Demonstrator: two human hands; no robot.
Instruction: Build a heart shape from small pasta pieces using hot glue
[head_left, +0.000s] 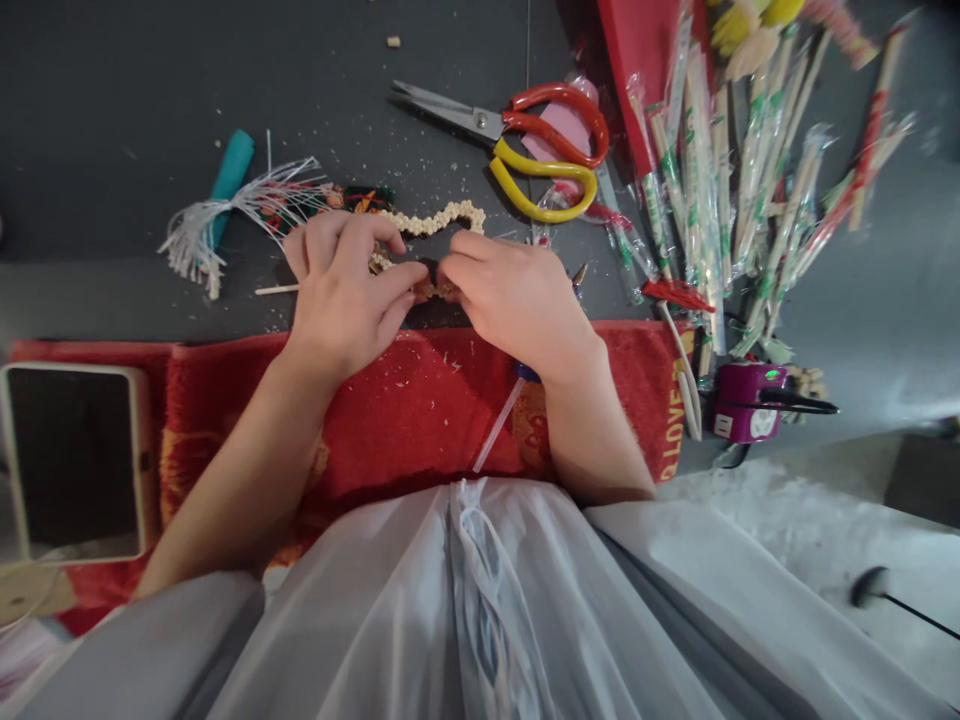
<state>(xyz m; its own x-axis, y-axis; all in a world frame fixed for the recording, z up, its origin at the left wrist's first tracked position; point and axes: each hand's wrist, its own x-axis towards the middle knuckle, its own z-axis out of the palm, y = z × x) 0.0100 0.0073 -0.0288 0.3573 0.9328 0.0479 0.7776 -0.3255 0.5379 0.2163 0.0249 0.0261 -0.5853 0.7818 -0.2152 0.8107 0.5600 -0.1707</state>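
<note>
A pale, bumpy strip like a string of small beads (435, 218) curves over the dark table between my hands. My left hand (341, 290) is closed in a pinch on the strip's near part, thumb and fingertips together. Opposite it, my right hand (517, 295) pinches the same part, and the two sets of fingertips almost meet. Fingers hide most of the held section. Beside my left hand are a bundle of white strings (251, 210) and a thin pale stick (276, 290). A dark patterned piece (367, 198) lies just beyond it.
Scissors with red and yellow handles (547, 150) lie beyond my right hand. Several plastic-wrapped sticks (701, 180) fill the right side, near a purple power adapter (750, 400). A teal roll (231, 180), a red towel (420, 410) and a tablet (75, 460) are also there.
</note>
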